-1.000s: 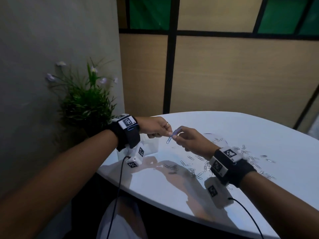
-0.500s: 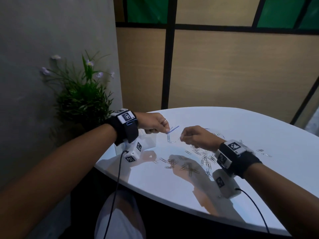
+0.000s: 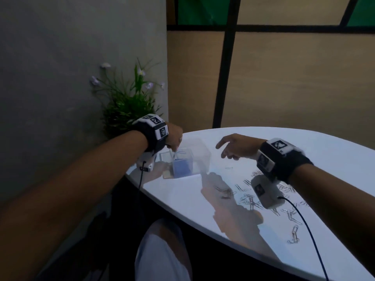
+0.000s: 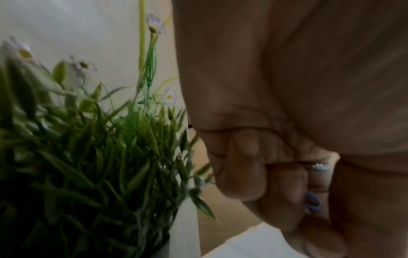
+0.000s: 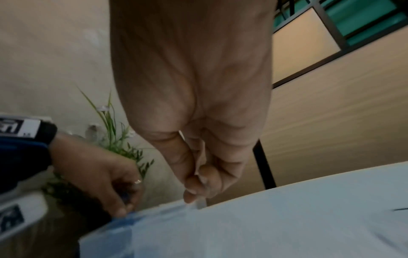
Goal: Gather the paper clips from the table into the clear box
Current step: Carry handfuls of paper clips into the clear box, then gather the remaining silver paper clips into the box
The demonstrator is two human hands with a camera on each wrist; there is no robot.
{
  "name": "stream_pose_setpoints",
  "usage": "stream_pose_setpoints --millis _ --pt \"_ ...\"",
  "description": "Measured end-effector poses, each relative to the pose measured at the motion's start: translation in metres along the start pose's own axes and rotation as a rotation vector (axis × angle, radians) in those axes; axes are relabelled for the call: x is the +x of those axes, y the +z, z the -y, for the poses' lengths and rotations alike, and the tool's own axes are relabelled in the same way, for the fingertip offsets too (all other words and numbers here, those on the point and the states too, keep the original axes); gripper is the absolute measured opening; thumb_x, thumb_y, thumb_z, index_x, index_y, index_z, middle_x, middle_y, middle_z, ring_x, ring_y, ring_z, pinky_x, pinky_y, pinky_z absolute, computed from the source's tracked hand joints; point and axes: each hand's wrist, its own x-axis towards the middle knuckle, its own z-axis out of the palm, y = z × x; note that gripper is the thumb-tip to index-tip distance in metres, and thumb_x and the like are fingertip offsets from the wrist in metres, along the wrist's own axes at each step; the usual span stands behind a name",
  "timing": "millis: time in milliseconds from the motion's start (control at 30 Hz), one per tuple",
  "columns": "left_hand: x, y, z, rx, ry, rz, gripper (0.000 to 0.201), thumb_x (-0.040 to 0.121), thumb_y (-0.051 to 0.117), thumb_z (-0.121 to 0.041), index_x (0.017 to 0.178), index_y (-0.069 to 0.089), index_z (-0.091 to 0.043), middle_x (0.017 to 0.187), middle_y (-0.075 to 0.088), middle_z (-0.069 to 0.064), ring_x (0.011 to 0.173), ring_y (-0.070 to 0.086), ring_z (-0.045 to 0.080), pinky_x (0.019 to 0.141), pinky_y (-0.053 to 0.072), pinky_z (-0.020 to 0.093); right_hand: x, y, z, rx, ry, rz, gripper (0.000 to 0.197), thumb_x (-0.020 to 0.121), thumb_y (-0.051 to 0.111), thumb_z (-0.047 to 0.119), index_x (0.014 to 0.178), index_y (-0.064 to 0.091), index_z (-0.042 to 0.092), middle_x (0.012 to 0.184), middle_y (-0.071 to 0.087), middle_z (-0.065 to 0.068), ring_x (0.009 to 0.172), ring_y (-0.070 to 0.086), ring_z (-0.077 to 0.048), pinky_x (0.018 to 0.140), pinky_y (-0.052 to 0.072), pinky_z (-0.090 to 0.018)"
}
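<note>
The clear box (image 3: 199, 157) stands at the left end of the white table (image 3: 182, 201), with something blue inside it; it shows blurred in the right wrist view (image 5: 154, 220). My left hand (image 3: 174, 148) is just above the box's open top and pinches a blue paper clip (image 4: 312, 202) between thumb and fingers, the clip (image 3: 174, 154) hanging into the box. My right hand (image 3: 225, 151) hovers right of the box, fingers relaxed, holding nothing I can see. Several silver paper clips (image 3: 248, 199) lie scattered under my right wrist.
A potted plant (image 3: 129, 102) with small pale flowers stands against the grey wall just left of the box, close behind my left hand (image 5: 119, 197). A lone clip (image 3: 228, 168) lies between box and pile. The table's curved front edge (image 3: 203, 226) runs near my knee.
My right hand passed the blue clip to my left hand, which carried it left to over the box. The right hand let go and loosened its fingers.
</note>
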Motion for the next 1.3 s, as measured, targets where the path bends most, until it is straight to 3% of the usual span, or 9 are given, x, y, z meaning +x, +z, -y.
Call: stream_pose_setpoints --millis 167,267,533,633,800,900,1000,1133,1300 --pt "-0.003 0.003 -0.005 -0.021 0.071 -0.018 0.017 0.079 0.074 -0.007 0.096 0.072 -0.002 0.040 0.060 -0.011 0.035 0.054 -0.003 0.037 0.040 0.009 0.032 0.019 0.053 0.226 -0.068 -0.026 0.039 0.085 0.055 -0.008 0.123 0.053 0.001 0.097 0.066 -0.022 0.071 0.062 -0.021 0.070 0.057 -0.026" --pt "-0.010 -0.008 0.005 -0.030 0.079 -0.133 0.024 0.078 0.064 0.000 0.099 0.071 -0.007 0.077 0.074 0.007 0.060 0.068 0.018 0.054 0.054 0.019 0.047 0.032 0.070 0.108 -0.128 -0.073 0.046 0.080 0.065 -0.003 0.124 0.057 0.008 0.111 0.068 -0.012 0.093 0.067 -0.024 0.090 0.055 -0.035" --pt "-0.021 -0.025 0.013 -0.053 0.093 -0.440 0.029 0.081 0.049 0.004 0.089 0.073 -0.008 0.080 0.072 0.009 0.068 0.070 0.023 0.066 0.058 0.031 0.053 0.035 0.058 0.286 -0.172 -0.148 0.029 0.084 0.052 -0.008 0.111 0.061 0.000 0.103 0.068 -0.024 0.089 0.066 -0.029 0.087 0.056 -0.043" --pt "-0.014 -0.019 0.000 -0.129 0.182 -0.477 0.024 0.084 0.051 0.000 0.088 0.071 -0.011 0.078 0.069 0.003 0.063 0.064 0.015 0.063 0.053 0.027 0.040 0.013 0.024 0.332 -0.157 -0.184 0.025 0.084 0.047 -0.015 0.098 0.061 -0.002 0.097 0.065 -0.022 0.087 0.063 -0.028 0.077 0.056 -0.033" --pt "-0.006 0.011 -0.054 -0.111 0.442 -0.395 0.013 0.088 0.063 -0.018 0.099 0.069 -0.017 0.086 0.061 -0.010 0.078 0.057 0.008 0.069 0.042 0.020 -0.012 -0.041 -0.072 -0.193 -0.040 -0.043 0.023 0.086 0.057 0.003 0.097 0.069 0.019 0.088 0.073 -0.001 0.078 0.068 -0.016 0.065 0.056 -0.024" --pt "0.000 0.043 -0.092 -0.047 0.531 -0.133 0.028 0.083 0.069 -0.042 0.106 0.063 -0.026 0.089 0.063 -0.008 0.083 0.055 0.006 0.070 0.044 0.023 -0.059 -0.072 -0.144 -0.402 0.132 0.082 0.020 0.081 0.072 0.025 0.082 0.062 0.042 0.086 0.073 0.009 0.067 0.065 0.005 0.067 0.051 -0.018" --pt "0.012 0.064 -0.116 -0.012 0.524 0.061 0.037 0.076 0.075 -0.046 0.101 0.061 -0.024 0.091 0.069 0.001 0.074 0.063 0.012 0.058 0.051 0.021 -0.110 -0.092 -0.209 -0.424 0.367 -0.070 0.029 0.064 0.082 0.042 0.082 0.059 0.041 0.088 0.069 0.003 0.065 0.059 0.000 0.078 0.049 -0.027" --pt "0.029 0.069 -0.138 -0.171 0.506 0.153 0.027 0.078 0.077 -0.028 0.091 0.059 -0.012 0.082 0.072 0.016 0.051 0.061 0.020 0.040 0.042 0.012 -0.158 -0.092 -0.265 -0.278 0.574 -0.161 0.080 0.022 0.086 0.062 0.093 0.063 0.033 0.084 0.063 0.000 0.058 0.056 -0.013 0.060 0.049 -0.024" --pt "0.048 0.065 -0.174 -0.264 0.537 0.075 0.017 0.082 0.074 -0.024 0.084 0.060 -0.013 0.060 0.064 0.000 0.041 0.057 0.006 0.047 0.048 0.016 -0.156 -0.083 -0.280 -0.347 0.412 -0.195 0.058 0.050 0.090 0.041 0.103 0.067 0.030 0.079 0.062 0.011 0.074 0.060 -0.008 0.081 0.046 -0.022"
